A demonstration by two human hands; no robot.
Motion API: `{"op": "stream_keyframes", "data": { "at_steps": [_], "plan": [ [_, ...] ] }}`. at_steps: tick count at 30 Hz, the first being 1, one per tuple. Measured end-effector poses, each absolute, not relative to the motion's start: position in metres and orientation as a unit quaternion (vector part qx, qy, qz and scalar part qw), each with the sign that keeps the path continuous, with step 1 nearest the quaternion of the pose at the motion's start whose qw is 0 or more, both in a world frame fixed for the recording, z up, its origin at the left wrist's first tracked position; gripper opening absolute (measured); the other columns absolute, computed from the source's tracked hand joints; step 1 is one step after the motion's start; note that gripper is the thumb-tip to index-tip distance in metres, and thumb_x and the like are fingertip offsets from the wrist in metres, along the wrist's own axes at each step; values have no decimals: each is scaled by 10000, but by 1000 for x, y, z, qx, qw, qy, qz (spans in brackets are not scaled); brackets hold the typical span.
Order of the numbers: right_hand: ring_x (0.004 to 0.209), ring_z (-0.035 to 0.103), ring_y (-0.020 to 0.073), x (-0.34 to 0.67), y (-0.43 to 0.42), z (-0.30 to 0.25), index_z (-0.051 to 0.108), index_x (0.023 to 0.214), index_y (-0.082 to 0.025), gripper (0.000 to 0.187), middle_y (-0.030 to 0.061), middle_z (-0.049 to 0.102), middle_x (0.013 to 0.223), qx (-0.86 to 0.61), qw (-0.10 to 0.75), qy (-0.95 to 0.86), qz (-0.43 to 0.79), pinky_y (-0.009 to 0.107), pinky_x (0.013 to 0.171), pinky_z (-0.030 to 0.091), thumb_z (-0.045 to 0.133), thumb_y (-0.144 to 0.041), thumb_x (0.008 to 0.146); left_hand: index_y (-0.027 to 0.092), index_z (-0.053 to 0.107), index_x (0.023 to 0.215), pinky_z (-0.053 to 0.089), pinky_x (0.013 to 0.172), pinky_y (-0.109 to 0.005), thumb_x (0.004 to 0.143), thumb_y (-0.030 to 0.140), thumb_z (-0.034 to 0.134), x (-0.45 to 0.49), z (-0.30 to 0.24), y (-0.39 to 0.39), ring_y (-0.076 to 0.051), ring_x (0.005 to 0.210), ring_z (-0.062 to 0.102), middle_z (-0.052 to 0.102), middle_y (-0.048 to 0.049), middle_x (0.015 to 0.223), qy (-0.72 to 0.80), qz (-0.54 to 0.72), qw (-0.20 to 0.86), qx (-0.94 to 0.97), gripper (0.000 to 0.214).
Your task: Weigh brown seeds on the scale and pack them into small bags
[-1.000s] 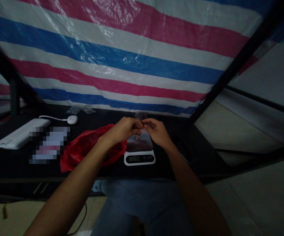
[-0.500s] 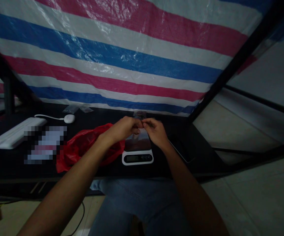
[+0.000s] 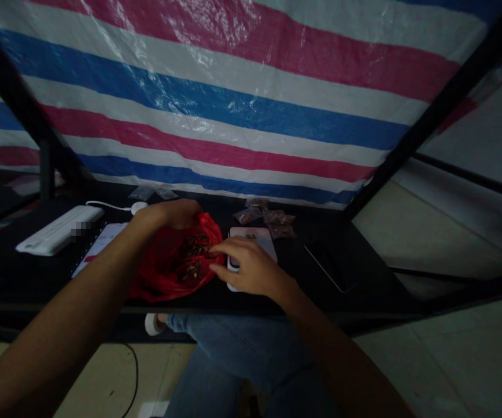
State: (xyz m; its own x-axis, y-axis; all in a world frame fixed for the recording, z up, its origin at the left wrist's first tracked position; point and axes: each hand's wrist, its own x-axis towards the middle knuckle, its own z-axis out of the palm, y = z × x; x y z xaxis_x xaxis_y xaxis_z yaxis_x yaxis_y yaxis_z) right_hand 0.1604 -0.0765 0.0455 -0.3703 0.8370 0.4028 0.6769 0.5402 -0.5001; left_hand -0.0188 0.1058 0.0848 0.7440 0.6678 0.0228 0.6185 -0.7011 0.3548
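Note:
A red plastic bag (image 3: 155, 281) lies opened on the black table, with many small brownish, shiny pieces (image 3: 192, 255) inside. My left hand (image 3: 183, 212) is curled at the bag's far rim, closed on the plastic; its fingertips are hidden. Over the bag's right edge reaches my right hand (image 3: 251, 266), thumb and fingers apart, fingertips close to the small pieces. Beneath and behind that hand is a white digital scale (image 3: 268, 241), its display mostly covered. Something small and brownish (image 3: 251, 235) rests on the scale plate.
Several small clear bags with brownish contents (image 3: 279, 219) lie behind the scale. A dark phone (image 3: 327, 264) is at right. On the left are a white oblong device (image 3: 59, 229), a phone with a lit screen (image 3: 103, 241), a white cable puck (image 3: 138, 207) and clear bags (image 3: 152, 191).
Both hands have parted from above the scale. The left moved left to the red bag's rim, the right moved down-left to its edge. The bag's contents now show, and my view has shifted.

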Motion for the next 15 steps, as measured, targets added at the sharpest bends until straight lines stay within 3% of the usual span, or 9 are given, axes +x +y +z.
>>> {"op": "stream_keyframes", "data": {
  "at_steps": [3, 7, 13, 15],
  "plan": [
    [1225, 601, 270, 129, -79, 33, 648, 1304, -188, 464, 98, 714, 1304, -425, 188, -884, 55, 406, 1025, 445, 740, -410, 907, 126, 766, 773, 435, 610, -208, 736, -15, 595, -20, 99, 104, -141, 620, 629, 783, -29, 721, 349, 9, 149, 925, 224],
    [1078, 621, 255, 109, -72, 26, 718, 1064, -183, 131, 78, 769, 1093, -428, 112, -896, -29, 407, 918, 411, 618, -210, 983, 170, 786, 1005, 464, 690, -231, 791, 66, 574, -21, 116, 106, -192, 812, 704, 813, -69, 975, 360, -19, 86, 929, 318],
    [1013, 643, 218, 122, -69, 47, 674, 1054, -199, 155, 57, 765, 1056, -489, 304, -818, 1, 384, 917, 379, 532, -176, 997, 169, 767, 1042, 482, 729, -266, 825, 130, 562, -25, 118, 110, -224, 856, 709, 792, -101, 987, 356, -19, 56, 933, 301],
    [988, 666, 216, 128, -70, 48, 664, 1029, -206, 140, 50, 778, 1035, -494, 322, -807, 31, 389, 938, 372, 548, -157, 965, 179, 766, 1038, 484, 748, -274, 823, 134, 567, -27, 120, 108, -232, 878, 710, 792, -97, 991, 349, -20, 53, 935, 296]
  ]
}}
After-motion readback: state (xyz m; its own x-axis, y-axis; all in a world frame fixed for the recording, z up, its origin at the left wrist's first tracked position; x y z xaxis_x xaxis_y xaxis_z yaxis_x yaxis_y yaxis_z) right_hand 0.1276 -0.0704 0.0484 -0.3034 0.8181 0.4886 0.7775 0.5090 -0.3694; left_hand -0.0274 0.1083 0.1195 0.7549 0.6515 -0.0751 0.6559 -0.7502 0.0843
